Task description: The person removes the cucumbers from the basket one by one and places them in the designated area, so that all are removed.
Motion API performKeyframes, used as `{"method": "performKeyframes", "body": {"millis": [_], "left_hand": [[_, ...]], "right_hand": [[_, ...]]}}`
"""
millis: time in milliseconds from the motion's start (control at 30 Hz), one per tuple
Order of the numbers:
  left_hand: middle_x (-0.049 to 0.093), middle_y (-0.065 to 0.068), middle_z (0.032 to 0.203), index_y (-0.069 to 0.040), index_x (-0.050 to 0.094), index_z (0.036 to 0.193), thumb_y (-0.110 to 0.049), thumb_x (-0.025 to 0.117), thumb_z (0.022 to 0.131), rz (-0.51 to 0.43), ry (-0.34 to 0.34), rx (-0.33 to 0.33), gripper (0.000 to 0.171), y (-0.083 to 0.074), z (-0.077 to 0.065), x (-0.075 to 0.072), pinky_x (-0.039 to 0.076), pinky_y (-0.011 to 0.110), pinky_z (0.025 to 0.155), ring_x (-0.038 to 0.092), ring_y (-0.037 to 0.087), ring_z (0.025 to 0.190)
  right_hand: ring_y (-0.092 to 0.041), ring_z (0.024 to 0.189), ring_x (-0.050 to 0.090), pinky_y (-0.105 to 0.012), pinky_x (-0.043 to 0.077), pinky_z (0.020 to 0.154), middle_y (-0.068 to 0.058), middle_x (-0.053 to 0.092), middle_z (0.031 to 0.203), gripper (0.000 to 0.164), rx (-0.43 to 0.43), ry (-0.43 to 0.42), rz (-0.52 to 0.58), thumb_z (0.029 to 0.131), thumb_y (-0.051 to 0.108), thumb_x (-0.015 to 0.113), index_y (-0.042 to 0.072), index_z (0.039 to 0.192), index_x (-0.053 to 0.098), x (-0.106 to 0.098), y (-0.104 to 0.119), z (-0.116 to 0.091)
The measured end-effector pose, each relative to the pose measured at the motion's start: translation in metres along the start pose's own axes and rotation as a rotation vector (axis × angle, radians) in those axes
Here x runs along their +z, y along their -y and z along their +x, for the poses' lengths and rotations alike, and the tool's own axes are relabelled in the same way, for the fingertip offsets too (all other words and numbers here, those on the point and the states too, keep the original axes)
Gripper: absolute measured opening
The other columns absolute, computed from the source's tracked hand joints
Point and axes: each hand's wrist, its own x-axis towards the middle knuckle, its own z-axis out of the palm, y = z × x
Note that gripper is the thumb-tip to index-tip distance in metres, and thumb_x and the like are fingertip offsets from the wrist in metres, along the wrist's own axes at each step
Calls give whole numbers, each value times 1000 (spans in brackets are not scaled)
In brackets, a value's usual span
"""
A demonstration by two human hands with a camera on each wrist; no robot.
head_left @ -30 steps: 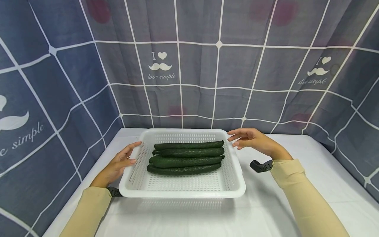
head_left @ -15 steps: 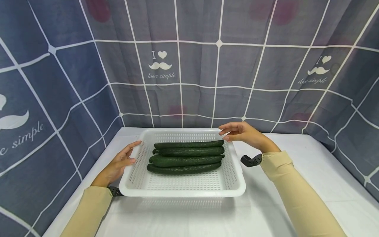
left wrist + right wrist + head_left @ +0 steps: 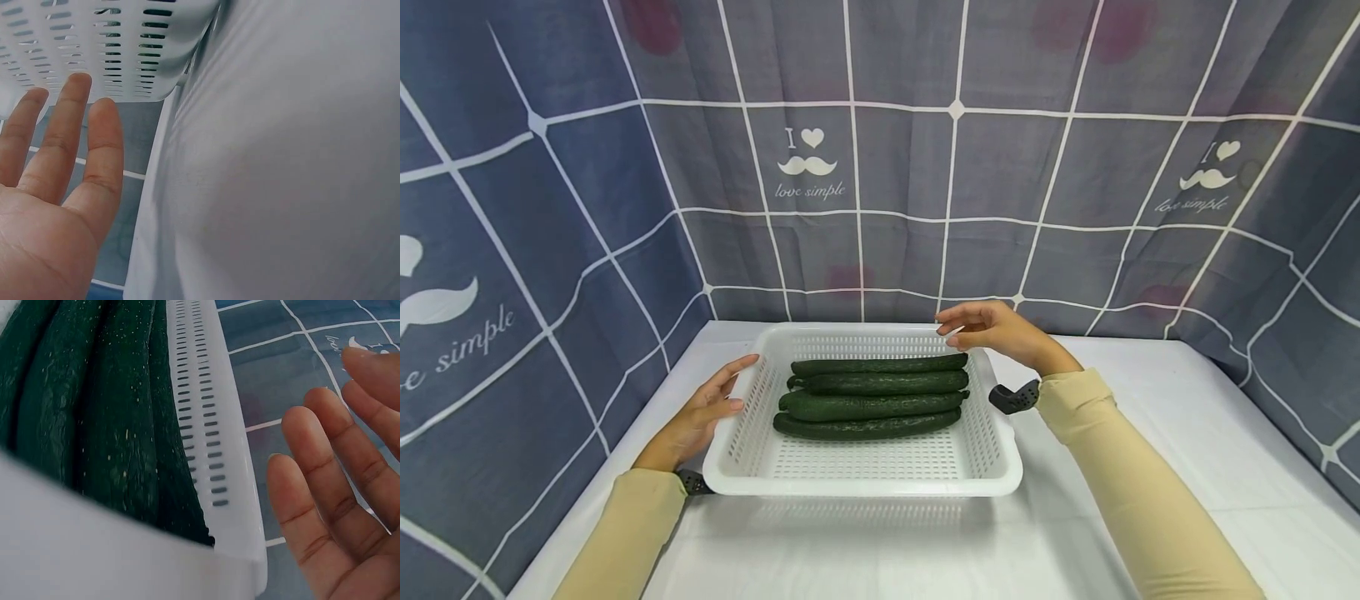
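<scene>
Several long dark-green cucumbers (image 3: 872, 407) lie side by side in a white perforated plastic basket (image 3: 861, 486). At the basket's left side is the left hand (image 3: 700, 408), its thumb and index fingertips by the rim. The left wrist view shows its other fingers (image 3: 56, 150) extended, beside the slotted wall. The right hand (image 3: 996, 329) hovers over the back right corner of the basket, fingers slightly bent and holding nothing. In the right wrist view those fingers (image 3: 337, 469) are spread apart, outside the basket's long slotted wall, with cucumbers (image 3: 119, 425) on the inner side.
A white cloth (image 3: 1120, 417) covers the table under the basket. Grey-blue checked curtains (image 3: 910, 167) hang close behind the table and at both sides. Each wrist carries a small black camera mount (image 3: 1015, 397).
The right hand has moved left and slightly away from the person, from beside the basket's right rim to over its back right corner. The left hand, basket and cucumbers stay put.
</scene>
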Motion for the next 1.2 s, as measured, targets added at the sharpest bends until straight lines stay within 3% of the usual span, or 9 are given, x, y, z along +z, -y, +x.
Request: {"method": "performKeyframes", "body": {"millis": [233, 367, 500, 633, 833, 1067, 1200], "left_hand": [[54, -7, 150, -34, 49, 159, -2, 51, 106, -1, -7, 1, 62, 0, 1, 0, 57, 31, 97, 60, 12, 127], [55, -8, 149, -35, 51, 158, -3, 51, 106, 11, -23, -5, 61, 1, 1, 0, 57, 30, 96, 60, 11, 127], [55, -8, 148, -36, 51, 157, -3, 52, 106, 7, -25, -10, 61, 1, 1, 0, 57, 31, 95, 60, 11, 127], [55, -8, 149, -36, 51, 158, -4, 52, 106, 2, -23, -8, 61, 1, 1, 0, 57, 31, 95, 60, 11, 127], [54, -7, 149, -35, 50, 159, -3, 52, 106, -5, -20, -4, 61, 1, 1, 1, 57, 31, 96, 60, 12, 127], [54, -7, 148, -36, 51, 158, -5, 53, 106, 5, -28, -15, 61, 1, 1, 1, 57, 31, 96, 60, 11, 127], [54, -7, 148, -36, 50, 158, -5, 53, 106, -1, -23, -14, 61, 1, 1, 0, 57, 31, 96, 60, 12, 126]], "right_hand": [[-17, 112, 72, -37, 57, 101, -30, 68, 135, 45, 3, 14, 11, 101, 1, 71, -6, 145, 62, 8, 4, 11], [-18, 114, 71, -38, 56, 103, -23, 71, 132, 44, -2, 23, 14, 101, 2, 71, -5, 144, 64, 14, 4, 17], [-37, 127, 67, -46, 51, 111, -20, 72, 134, 43, 19, 31, 25, 102, 4, 71, -3, 145, 64, 21, 6, 23], [-53, 136, 56, -53, 45, 116, -29, 65, 142, 44, 35, 50, 39, 103, 5, 69, -4, 146, 62, 27, 7, 30], [-53, 137, 55, -54, 43, 118, -32, 62, 143, 44, 61, 60, 64, 103, 2, 68, -6, 146, 61, 35, 7, 39], [-36, 124, 68, -53, 49, 112, -18, 74, 130, 42, 71, 55, 42, 101, 3, 68, -9, 140, 64, 44, 5, 49], [-35, 122, 69, -56, 47, 113, -16, 76, 127, 38, 98, 33, 57, 100, 2, 69, -9, 135, 67, 49, 2, 54]]}}
